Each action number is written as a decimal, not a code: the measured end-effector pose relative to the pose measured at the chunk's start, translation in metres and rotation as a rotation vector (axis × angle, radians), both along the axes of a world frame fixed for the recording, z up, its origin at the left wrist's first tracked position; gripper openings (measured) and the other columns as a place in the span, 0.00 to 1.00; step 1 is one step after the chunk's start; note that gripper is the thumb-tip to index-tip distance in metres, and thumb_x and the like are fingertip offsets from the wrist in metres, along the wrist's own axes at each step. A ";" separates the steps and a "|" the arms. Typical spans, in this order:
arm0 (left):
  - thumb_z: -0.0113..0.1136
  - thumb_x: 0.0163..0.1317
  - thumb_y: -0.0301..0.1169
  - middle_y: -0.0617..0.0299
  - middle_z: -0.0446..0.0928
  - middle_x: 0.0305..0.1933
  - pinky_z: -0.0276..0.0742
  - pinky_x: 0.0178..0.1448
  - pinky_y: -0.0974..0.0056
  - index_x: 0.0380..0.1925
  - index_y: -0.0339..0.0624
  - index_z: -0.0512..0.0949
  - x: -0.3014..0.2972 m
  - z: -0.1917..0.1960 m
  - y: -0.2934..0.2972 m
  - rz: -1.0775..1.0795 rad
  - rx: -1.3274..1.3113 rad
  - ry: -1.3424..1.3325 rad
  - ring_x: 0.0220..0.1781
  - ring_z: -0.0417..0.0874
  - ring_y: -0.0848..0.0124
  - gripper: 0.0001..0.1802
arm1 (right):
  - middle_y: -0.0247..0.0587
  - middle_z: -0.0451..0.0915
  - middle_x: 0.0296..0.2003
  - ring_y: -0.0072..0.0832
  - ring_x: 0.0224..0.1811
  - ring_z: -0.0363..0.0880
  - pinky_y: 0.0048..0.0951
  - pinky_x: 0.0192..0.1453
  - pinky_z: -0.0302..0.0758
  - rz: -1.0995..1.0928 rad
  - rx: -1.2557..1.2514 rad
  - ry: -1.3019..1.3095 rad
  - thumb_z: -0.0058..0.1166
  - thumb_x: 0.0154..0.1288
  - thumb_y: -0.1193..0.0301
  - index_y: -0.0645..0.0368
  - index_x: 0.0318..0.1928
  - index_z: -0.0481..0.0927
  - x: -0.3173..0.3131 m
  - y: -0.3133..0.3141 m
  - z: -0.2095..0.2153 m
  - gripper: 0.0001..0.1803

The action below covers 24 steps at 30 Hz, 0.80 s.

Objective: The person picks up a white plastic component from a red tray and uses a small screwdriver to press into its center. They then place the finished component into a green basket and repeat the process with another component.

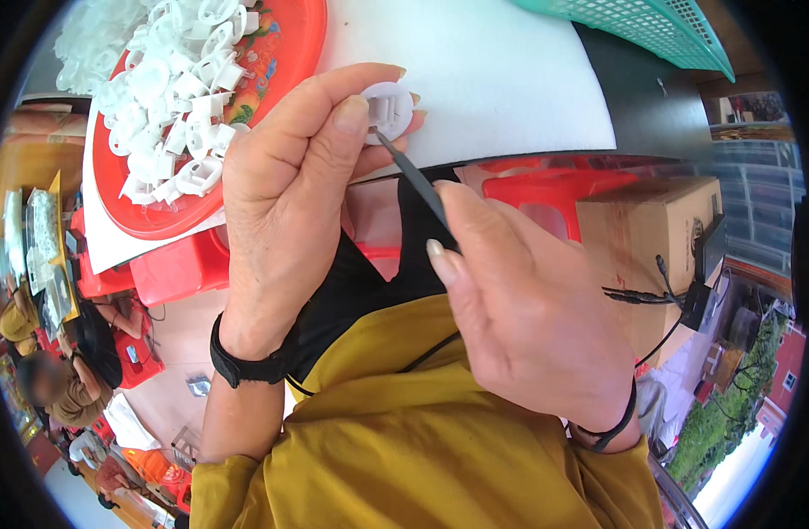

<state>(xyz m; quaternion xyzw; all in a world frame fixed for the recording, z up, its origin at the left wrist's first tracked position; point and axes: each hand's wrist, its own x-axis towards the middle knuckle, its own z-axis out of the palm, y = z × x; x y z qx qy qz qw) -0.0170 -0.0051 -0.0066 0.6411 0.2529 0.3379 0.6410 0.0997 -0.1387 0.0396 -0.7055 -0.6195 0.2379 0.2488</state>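
Between the thumb and fingers of my left hand [290, 167] is a small round white plastic part [389, 110] with a rectangular recess in its middle. My right hand [536, 309] grips a dark, slim pointed tool, which looks like tweezers [417, 181]. Its tip meets the lower edge of the white part's recess. Whether the tip holds anything is too small to tell. Left of my left hand, a red tray [298, 53] with a printed pattern carries a heap of similar white plastic parts [179, 115].
A white sheet [501, 70] covers the table under my hands. At the far right stands a green mesh basket [651, 26]. Red stools [545, 189] and a cardboard box [647, 229] with black cables are below the table edge. Other people [78, 388] sit at the left.
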 end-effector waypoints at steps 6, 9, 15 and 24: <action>0.44 0.73 0.33 0.54 0.80 0.48 0.78 0.51 0.70 0.53 0.34 0.74 0.000 0.007 -0.002 0.010 -0.069 0.030 0.51 0.82 0.68 0.17 | 0.56 0.78 0.36 0.49 0.34 0.78 0.38 0.36 0.74 -0.069 0.064 0.055 0.51 0.64 0.78 0.71 0.52 0.71 0.006 -0.003 0.000 0.17; 0.44 0.73 0.33 0.54 0.80 0.48 0.78 0.51 0.71 0.52 0.34 0.74 0.002 0.008 -0.002 0.003 -0.088 0.027 0.50 0.82 0.68 0.16 | 0.56 0.78 0.35 0.49 0.33 0.78 0.38 0.36 0.73 -0.066 0.040 0.043 0.51 0.63 0.78 0.71 0.51 0.72 0.007 -0.002 0.002 0.16; 0.43 0.73 0.33 0.54 0.80 0.46 0.78 0.50 0.71 0.51 0.34 0.74 0.002 0.006 -0.002 0.009 -0.074 0.031 0.49 0.83 0.68 0.16 | 0.55 0.78 0.35 0.49 0.32 0.78 0.38 0.35 0.73 -0.039 0.039 0.036 0.52 0.63 0.77 0.72 0.51 0.72 0.008 0.002 -0.001 0.16; 0.44 0.73 0.32 0.55 0.81 0.46 0.79 0.49 0.72 0.51 0.34 0.75 0.002 0.003 -0.002 0.014 -0.024 0.045 0.48 0.83 0.70 0.16 | 0.56 0.78 0.34 0.49 0.31 0.77 0.37 0.35 0.73 -0.041 0.024 0.054 0.52 0.63 0.78 0.72 0.51 0.72 0.010 0.001 0.000 0.16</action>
